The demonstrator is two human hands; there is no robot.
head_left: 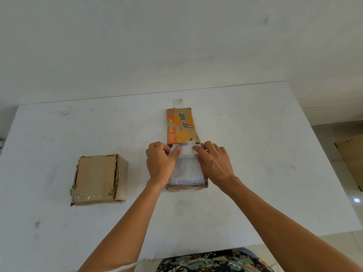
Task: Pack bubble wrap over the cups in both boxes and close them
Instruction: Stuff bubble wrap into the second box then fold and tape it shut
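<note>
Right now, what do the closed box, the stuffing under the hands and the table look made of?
Closed box: plain brown cardboard, matte, with frayed edges. Stuffing: bubble wrap, cloudy clear plastic with small shiny bumps. Table: smooth white top, scuffed; material unclear.

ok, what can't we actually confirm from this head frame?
- Cups in the open box: hidden under the bubble wrap and both hands, left and right.
- Contents of the closed box: its shut lid covers them.
- Fingertip grip on the wrap: fingers are curled into it, so pinching versus pressing is unclear.
- Small print on the orange flap: too small.
- Brown board at the right edge: cut off.
</note>
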